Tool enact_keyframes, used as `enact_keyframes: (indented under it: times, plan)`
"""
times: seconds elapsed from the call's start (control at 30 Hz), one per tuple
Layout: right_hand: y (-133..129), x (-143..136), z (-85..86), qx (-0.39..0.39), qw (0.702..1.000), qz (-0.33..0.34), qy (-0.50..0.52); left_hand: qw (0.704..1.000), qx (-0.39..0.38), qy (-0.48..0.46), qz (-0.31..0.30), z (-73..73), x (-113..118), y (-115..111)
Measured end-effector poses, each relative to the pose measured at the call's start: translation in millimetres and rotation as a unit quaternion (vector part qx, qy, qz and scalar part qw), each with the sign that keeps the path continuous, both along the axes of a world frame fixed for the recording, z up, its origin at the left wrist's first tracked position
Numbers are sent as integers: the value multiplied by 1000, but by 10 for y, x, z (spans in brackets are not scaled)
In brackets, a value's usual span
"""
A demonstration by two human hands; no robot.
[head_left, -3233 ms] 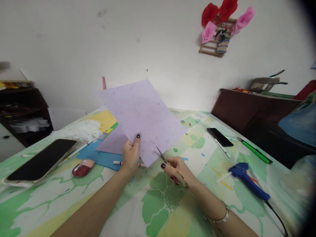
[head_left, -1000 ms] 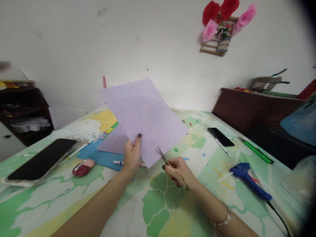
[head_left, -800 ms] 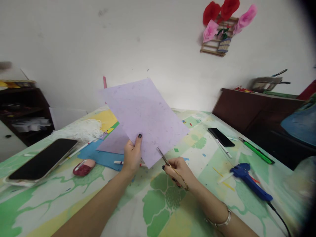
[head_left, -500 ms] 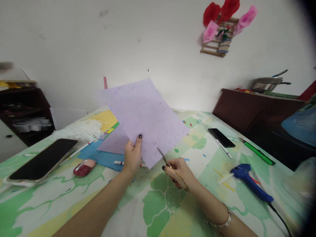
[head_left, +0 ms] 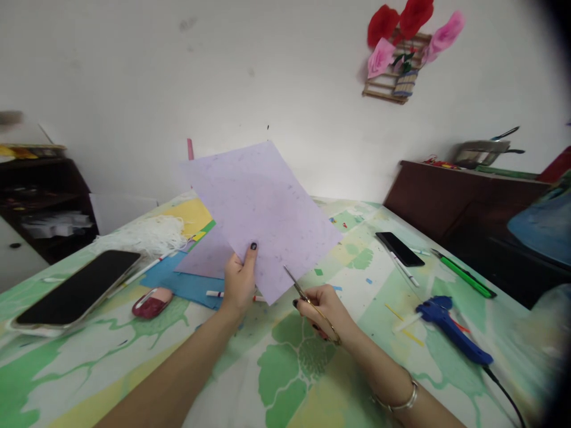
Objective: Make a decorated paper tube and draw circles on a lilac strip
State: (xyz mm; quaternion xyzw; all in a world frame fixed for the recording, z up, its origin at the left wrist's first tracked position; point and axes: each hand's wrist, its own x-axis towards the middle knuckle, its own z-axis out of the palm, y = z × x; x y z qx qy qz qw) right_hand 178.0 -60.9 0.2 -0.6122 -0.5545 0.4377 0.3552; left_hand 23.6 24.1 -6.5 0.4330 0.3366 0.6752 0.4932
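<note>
A light purple sheet of paper (head_left: 263, 208) is held up over the table, tilted with one corner pointing down. My left hand (head_left: 239, 279) pinches it near its lower left edge, thumb on the front face and the other fingers hidden behind. In my right hand (head_left: 325, 309) is a pair of scissors (head_left: 300, 290) with gold handles. Their blades reach the lower right edge of the sheet, one blade showing in front of the paper. Whether the other blade lies behind it I cannot tell.
Blue felt-like sheets (head_left: 172, 276), a phone (head_left: 75, 291) and a maroon-and-pink oval item (head_left: 152, 303) lie to the left, near white shredded strands (head_left: 147, 235). To the right are a blue glue gun (head_left: 455, 330), a green cutter (head_left: 468, 278) and a black phone (head_left: 399, 248). Paper scraps are scattered about.
</note>
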Motion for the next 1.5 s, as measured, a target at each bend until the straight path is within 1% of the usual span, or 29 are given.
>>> enact_keyframes:
  times: [0.13, 0.37, 0.5, 0.73, 1.0, 1.5]
  plan:
    - [7, 9, -18, 1, 1000, -3, 3, 1000, 2, -2, -10, 12, -1, -10]
    - [1, 19, -24, 12, 1000, -1, 13, 1000, -8, -15, -3, 13, 1, -5]
    - [0, 23, -31, 26, 999, 6, 25, 1000, -3, -3, -2, 15, 0, -11]
    - [16, 36, -85, 49, 997, 18, 56, 999, -3, 27, -22, 5, 34, -48]
    - [32, 5, -89, 46, 996, 9, 74, 999, -8, 42, -18, 58, 58, -127]
    - [13, -24, -58, 33, 998, -15, 58, 999, -2, 32, -20, 16, 68, -109]
